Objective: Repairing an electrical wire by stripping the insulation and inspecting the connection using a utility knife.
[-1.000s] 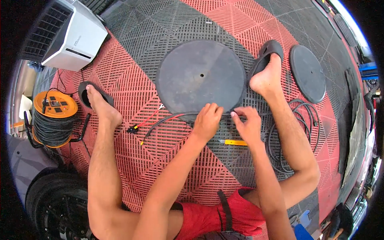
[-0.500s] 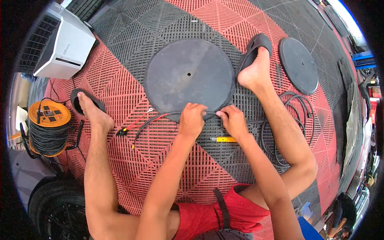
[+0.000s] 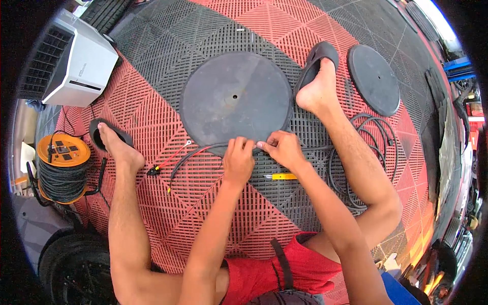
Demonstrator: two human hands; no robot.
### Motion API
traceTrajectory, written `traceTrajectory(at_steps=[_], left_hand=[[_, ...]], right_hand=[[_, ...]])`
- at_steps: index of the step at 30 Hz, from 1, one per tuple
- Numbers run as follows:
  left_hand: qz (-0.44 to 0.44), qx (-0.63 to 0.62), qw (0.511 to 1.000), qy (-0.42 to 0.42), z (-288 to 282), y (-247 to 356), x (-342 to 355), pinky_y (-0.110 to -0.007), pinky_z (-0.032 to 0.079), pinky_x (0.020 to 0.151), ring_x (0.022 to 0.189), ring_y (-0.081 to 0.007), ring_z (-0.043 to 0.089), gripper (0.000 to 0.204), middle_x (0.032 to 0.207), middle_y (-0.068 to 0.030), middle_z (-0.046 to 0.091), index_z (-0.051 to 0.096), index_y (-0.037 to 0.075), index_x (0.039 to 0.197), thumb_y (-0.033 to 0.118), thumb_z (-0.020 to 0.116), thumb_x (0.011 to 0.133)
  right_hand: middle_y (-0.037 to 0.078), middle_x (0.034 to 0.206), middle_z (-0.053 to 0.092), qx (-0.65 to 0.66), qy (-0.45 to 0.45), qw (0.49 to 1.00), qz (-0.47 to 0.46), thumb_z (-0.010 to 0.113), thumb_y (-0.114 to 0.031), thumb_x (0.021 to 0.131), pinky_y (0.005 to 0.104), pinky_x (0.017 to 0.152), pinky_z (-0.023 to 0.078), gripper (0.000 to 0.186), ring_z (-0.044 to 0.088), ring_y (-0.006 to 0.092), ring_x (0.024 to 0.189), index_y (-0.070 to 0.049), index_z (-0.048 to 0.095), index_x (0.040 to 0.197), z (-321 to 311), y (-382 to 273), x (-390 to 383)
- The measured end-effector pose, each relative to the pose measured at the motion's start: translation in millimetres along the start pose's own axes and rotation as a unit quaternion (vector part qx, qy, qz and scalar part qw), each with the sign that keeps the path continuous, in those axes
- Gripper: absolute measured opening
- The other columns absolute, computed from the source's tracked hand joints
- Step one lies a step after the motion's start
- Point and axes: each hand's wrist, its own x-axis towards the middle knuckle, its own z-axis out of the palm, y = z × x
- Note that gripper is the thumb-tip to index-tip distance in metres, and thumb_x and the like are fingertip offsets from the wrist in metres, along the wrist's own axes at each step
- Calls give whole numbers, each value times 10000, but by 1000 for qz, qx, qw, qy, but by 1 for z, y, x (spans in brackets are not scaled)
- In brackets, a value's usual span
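Observation:
A black cable (image 3: 182, 160) runs along the near edge of a round black disc (image 3: 236, 112) that has a small hole in its middle. My left hand (image 3: 238, 161) is closed on the cable, its fingers bunched. Close beside it, my right hand (image 3: 284, 151) pinches the same cable between thumb and fingers. The exact spot they grip is partly hidden by the fingers. Left of my hands a red wire (image 3: 175, 154) with a ring terminal (image 3: 188, 143) lies next to the cable. A yellow utility knife (image 3: 283, 176) rests on the floor just below my right hand.
Coiled black cable (image 3: 375, 122) lies near my right leg. Beyond it is a smaller round black disc (image 3: 375, 81). An orange cable reel (image 3: 64, 150) stands at the left, below a white boxy machine (image 3: 84, 66). Red and black grated tiles (image 3: 152, 117) cover the floor.
My right hand has moved left along the cable, closer to my left hand. The view has shifted slightly; the disc and knife lie as before.

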Motion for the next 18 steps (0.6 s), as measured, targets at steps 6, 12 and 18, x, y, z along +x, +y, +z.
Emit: traceTrajectory(at_steps=[6, 12, 18], left_hand=[[64, 61, 996, 19, 7, -2, -20, -448, 533, 922, 1054, -347, 609, 429, 1191, -147, 623, 674, 15, 1255, -28, 659, 828], [96, 100, 990, 14, 5, 1, -28, -422, 513, 966, 1121, -332, 590, 441, 1242, -164, 607, 637, -61, 1267, 19, 638, 833], [121, 134, 983, -35, -3, 0, -32, -439, 454, 1084, 1240, -346, 540, 467, 1331, -174, 575, 604, -66, 1320, 79, 568, 877]], right_hand=[[178, 691, 683, 29, 58, 997, 50, 857, -364, 793, 432, 623, 531, 410, 682, 334, 648, -1, 687, 703, 11, -7, -2], [175, 635, 672, 76, 53, 989, 115, 886, -378, 755, 401, 614, 528, 437, 652, 267, 570, 16, 706, 698, 9, -7, 0], [176, 643, 682, 51, 64, 986, 145, 887, -369, 758, 407, 630, 539, 416, 669, 285, 589, 12, 724, 716, 8, -9, 4]])
